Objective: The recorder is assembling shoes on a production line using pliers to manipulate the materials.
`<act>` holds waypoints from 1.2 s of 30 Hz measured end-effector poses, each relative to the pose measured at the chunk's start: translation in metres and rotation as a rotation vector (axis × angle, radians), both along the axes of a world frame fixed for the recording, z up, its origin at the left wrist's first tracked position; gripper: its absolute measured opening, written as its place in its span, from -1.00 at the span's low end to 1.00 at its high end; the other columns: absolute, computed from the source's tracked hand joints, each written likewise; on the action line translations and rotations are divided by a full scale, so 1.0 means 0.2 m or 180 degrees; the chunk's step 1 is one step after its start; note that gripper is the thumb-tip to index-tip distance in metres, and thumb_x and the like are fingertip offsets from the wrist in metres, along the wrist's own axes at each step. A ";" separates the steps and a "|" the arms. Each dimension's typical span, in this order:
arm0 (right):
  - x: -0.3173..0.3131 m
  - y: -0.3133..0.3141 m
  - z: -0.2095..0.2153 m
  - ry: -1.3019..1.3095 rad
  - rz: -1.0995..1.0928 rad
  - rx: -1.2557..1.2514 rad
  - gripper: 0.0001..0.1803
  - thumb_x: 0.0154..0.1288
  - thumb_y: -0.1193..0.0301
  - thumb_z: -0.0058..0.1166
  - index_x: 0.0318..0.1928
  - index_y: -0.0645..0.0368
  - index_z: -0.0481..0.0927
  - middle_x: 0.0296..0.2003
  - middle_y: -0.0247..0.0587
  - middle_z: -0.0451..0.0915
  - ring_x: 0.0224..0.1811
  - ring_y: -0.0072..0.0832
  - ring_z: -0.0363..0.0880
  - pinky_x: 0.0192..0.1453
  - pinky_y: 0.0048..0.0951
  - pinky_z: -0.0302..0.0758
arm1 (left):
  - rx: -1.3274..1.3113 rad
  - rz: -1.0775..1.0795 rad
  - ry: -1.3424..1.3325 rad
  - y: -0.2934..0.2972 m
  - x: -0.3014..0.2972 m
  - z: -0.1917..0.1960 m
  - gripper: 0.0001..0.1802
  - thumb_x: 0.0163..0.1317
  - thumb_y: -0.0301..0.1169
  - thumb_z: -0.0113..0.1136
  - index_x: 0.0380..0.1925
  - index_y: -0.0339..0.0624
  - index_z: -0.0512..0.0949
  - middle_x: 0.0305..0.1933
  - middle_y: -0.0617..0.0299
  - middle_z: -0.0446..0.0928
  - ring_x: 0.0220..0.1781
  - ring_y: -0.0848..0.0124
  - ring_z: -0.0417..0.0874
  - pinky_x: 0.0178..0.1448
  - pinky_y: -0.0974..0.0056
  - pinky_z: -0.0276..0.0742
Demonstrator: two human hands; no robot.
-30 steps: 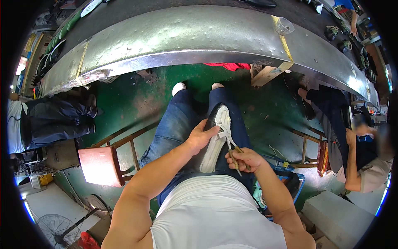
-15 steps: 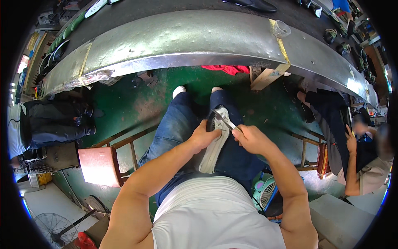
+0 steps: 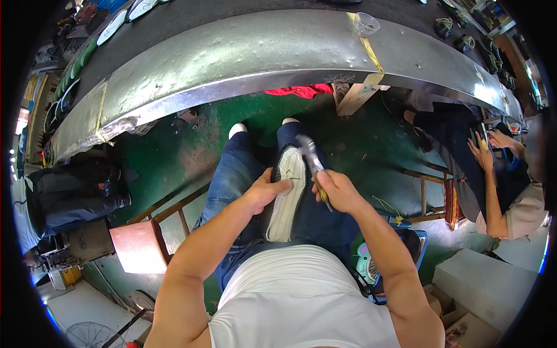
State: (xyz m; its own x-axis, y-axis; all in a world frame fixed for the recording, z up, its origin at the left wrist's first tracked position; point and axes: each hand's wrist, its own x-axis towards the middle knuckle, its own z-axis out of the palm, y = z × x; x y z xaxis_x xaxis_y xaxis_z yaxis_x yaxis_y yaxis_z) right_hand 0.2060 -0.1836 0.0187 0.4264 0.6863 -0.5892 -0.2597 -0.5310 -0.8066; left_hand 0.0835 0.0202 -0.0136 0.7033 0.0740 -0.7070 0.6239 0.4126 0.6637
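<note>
A shoe on its last (image 3: 288,200) lies sole side up along my thighs, its toe pointing away from me. Its underside is pale and its toe edge dark and gathered. My left hand (image 3: 268,191) grips the shoe from the left side, thumb pressed on the pale underside and fingers hidden beneath. In my right hand (image 3: 336,190) is a metal hammer (image 3: 314,159), fingers wrapped round the handle. The hammer's head is blurred by motion and sits above the toe's right side, apparently apart from the shoe.
A metal-edged bench (image 3: 232,52) runs across the front, carrying a clear cup (image 3: 366,24) and shoes. Stools stand on both sides, the left with a pinkish seat (image 3: 138,246). A co-worker (image 3: 505,203) sits at right, another person (image 3: 69,194) at left. A green fan (image 3: 366,264) is by my right hip.
The hammer has lifted off the toe and turned more upright, with my right hand lower. My left hand has moved slightly down the shoe's side. The whole view has shifted a little.
</note>
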 end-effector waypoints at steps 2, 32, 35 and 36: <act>-0.07 -0.04 -0.03 -0.0631 -0.0565 0.0143 -0.51 0.59 0.12 -0.23 -0.28 0.31 0.54 -0.47 -0.19 0.61 -0.52 -0.47 0.61 -0.36 -0.36 0.54 | 0.0022 -0.0018 -0.0122 -0.02 0.02 0.05 -0.14 0.19 -0.27 0.41 0.37 -0.41 0.18 0.28 -0.09 0.46 0.28 0.19 0.53 0.33 0.15 0.48; -0.36 -0.32 0.19 -0.3068 0.2211 -0.0373 -0.67 0.28 0.44 0.03 0.02 0.30 0.54 -0.13 0.06 0.64 -0.10 -0.04 0.66 -0.02 -0.18 0.61 | -0.0035 -0.0391 -0.0683 -0.08 -0.26 -0.06 0.11 0.41 -0.39 0.20 0.57 0.13 -0.50 0.57 0.02 0.09 0.53 0.31 0.18 0.56 0.25 0.07; -0.43 -0.31 0.25 -0.2793 0.2508 -0.0781 -0.68 0.22 0.47 -0.02 -0.02 0.32 0.54 -0.14 0.06 0.64 -0.11 -0.07 0.67 -0.05 -0.22 0.63 | -0.0227 -0.0040 -0.0606 -0.13 -0.25 -0.01 0.09 0.40 -0.41 0.20 0.58 0.13 -0.45 0.57 0.03 0.08 0.53 0.33 0.18 0.54 0.29 0.09; -0.42 -0.34 0.21 -0.2715 0.2440 -0.0700 -0.74 0.29 0.42 0.00 -0.07 0.27 0.56 -0.16 0.04 0.66 -0.12 -0.08 0.68 -0.08 -0.19 0.63 | 0.0325 0.0010 -0.0700 -0.18 -0.27 -0.09 0.12 0.35 -0.38 0.25 0.59 0.09 -0.42 0.58 -0.04 0.05 0.56 0.26 0.14 0.55 0.24 0.11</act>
State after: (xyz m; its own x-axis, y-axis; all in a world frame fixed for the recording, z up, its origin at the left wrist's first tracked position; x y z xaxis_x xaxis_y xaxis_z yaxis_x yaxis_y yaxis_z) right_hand 0.1216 -0.2518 0.0616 0.2594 0.8546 -0.4499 0.7713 -0.4637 -0.4359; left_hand 0.0303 -0.0150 -0.0310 0.8392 0.1397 -0.5256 0.4585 0.3380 0.8219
